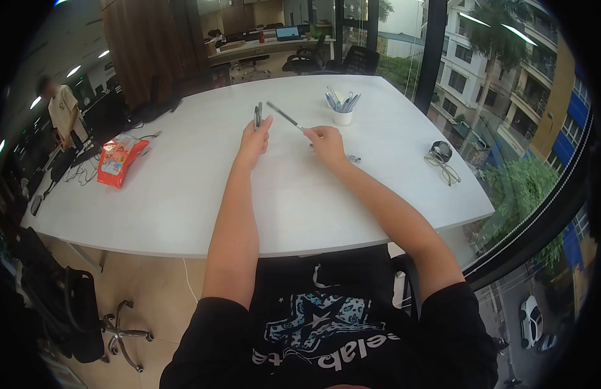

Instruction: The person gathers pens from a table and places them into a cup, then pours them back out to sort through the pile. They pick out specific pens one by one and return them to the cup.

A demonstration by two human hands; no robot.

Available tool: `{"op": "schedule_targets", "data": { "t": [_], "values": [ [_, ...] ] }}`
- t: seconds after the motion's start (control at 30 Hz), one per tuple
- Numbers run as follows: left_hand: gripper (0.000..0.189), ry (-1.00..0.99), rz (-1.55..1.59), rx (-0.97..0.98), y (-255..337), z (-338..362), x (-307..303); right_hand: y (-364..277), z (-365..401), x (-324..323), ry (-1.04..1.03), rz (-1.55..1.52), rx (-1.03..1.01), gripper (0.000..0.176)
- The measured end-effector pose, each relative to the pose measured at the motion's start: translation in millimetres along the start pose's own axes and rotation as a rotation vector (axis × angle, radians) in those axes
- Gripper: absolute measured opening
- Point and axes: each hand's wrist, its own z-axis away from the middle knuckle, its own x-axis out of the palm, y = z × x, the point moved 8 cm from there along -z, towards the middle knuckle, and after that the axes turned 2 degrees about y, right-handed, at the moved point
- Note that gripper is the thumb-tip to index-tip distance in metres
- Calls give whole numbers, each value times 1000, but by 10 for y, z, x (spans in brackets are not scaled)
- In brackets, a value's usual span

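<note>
My left hand (254,141) is closed around slim dark pens (258,114), which point up and away from me. In my right hand (328,142), a long thin pen (285,115) is pinched between thumb and fingers, its far end slanting up and left toward the left hand. On the table just beyond the right wrist lies another clear-bodied pen (354,159), partly hidden by that hand. Behind the right hand stands a white cup (342,118) with several pens (343,102) in it.
On the white table (184,220) a red snack bag (119,162) is at the left, near cables. Glasses (448,171) and a dark round object (441,150) lie at the right, by the window. A person (64,113) stands at far left; an office chair (60,298) is below.
</note>
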Motion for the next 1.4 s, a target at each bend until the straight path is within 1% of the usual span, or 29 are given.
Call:
{"op": "schedule_targets", "data": {
  "t": [0.03,0.1,0.13,0.17,0.2,0.23,0.3,0.33,0.4,0.43,0.5,0.63,0.7,0.73,0.8,0.83,0.9,0.93,1.0,1.03,1.1,1.13,1.17,1.23,1.27,1.3,1.33,1.37,1.4],
  "values": [
    [35,19,58,47,113,28,41,6,5,22,-2,3,-2,28],
    [35,44,118,91,225,64,116,-106,81,195,-180,-185,-132,33],
    [34,-48,145,92,248,58,226,-132,79,207,-182,-185,-131,33],
    [34,-142,170,92,272,65,318,-205,95,292,-279,-43,-205,35],
    [34,-143,167,86,199,9,306,-261,134,372,-374,98,-275,37],
    [33,-91,142,111,113,-70,254,-257,118,345,-372,96,-270,37],
    [32,-42,123,139,36,-144,178,-485,125,154,-246,332,-621,36],
    [31,1,168,130,17,-130,119,-481,85,34,-244,337,-621,36],
    [31,39,189,129,22,-72,32,-388,45,-113,-307,778,-676,35],
    [31,36,191,129,-2,-27,-20,-347,38,-202,-305,780,-674,35],
    [32,-4,-153,5,-170,44,-71,-134,40,-249,-416,898,-558,29],
    [34,-2,-264,78,-166,9,-12,-209,57,-198,-530,946,-584,28],
    [34,6,-210,-16,-194,32,-40,-186,91,-150,-611,1039,-489,28],
    [34,5,-214,-12,-151,48,-38,-190,103,-137,-606,1037,-491,28],
    [31,-42,-110,-30,-59,84,27,-328,108,-159,-564,642,-450,25],
    [31,-44,-110,-28,4,100,56,-349,94,-138,-562,643,-451,25],
    [29,-139,21,122,245,160,215,-374,-35,-207,-452,-123,-159,19],
    [29,-138,26,118,301,191,266,-420,-14,-179,-454,-119,-154,19],
    [36,-291,-44,240,459,281,498,-538,16,-188,-417,-349,-187,15],
    [36,-292,-44,234,436,293,556,-521,22,-160,-416,-350,-180,15],
    [38,-288,-262,102,281,294,652,-533,20,-141,-400,-348,-215,25],
    [36,-367,-269,61,270,314,717,-524,4,-156,-400,-348,-214,25],
    [36,-368,-269,61,266,287,712,-511,-16,-200,-391,-334,-210,25],
    [29,-284,-187,3,126,141,586,-492,-65,-332,-382,-320,-204,24],
    [29,-285,-188,3,56,71,525,-446,-109,-447,-333,-30,-198,28],
    [27,-211,-151,71,17,-47,378,-398,-162,-583,-278,261,-190,32],
    [25,-137,-114,139,75,-74,265,-294,-201,-630,-346,511,-188,38],
    [25,-136,-114,140,41,-60,209,-214,-214,-719,-346,511,-190,38],
    [20,-89,-27,137,45,24,126,-189,-140,-703,-435,740,-285,39]
  ]
}}
